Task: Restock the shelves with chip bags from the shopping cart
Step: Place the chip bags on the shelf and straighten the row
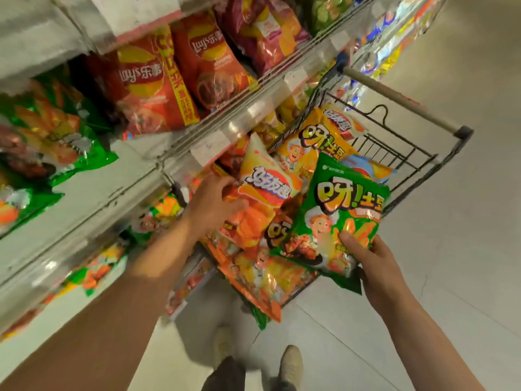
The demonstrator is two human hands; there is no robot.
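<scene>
right hand [372, 266] grips one green bag [335, 218] over the cart [408, 153], frame centre-right. left hand [217, 204], fingers curled, grasps one orange bag [262, 193] in the cart. two red bags [146, 88] on shelf [239, 108], upper left.

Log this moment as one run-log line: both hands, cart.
right hand: holds green chip bag | left hand: grips orange chip bag | shopping cart: bags remain
</scene>
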